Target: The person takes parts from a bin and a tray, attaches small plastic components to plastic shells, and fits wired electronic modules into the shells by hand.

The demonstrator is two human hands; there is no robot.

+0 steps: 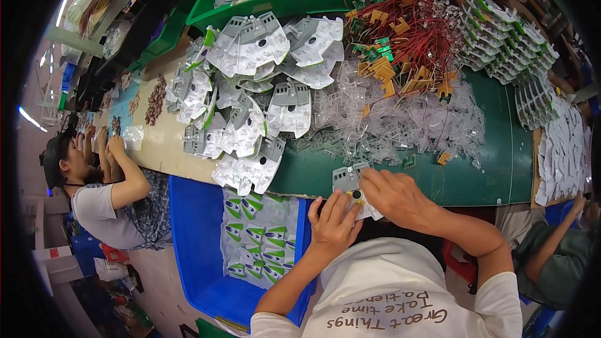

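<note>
A grey-and-white plastic housing panel (pixel 346 178) lies at the table's front edge, close to my body. My left hand (pixel 330 224) is closed on its lower left side, fingers curled over the edge. Bent over its right part, my right hand (pixel 400 199) has its fingers pressed together on the panel; whatever sits under the fingertips is hidden. A dark round spot and a bit of yellow show between the hands. Just beyond them spreads a heap of clear plastic parts (pixel 400 116). Red wires with small yellow boards (pixel 422 37) lie tangled on top of that heap.
More grey-and-white panels (pixel 250 47) pile up at left, before a green bin (pixel 282 5). A blue bin (pixel 191 244) of green-and-white pieces stands below the table. Stacked panels (pixel 507 40) and white parts (pixel 560 150) are at right. A co-worker (pixel 109 203) sits left.
</note>
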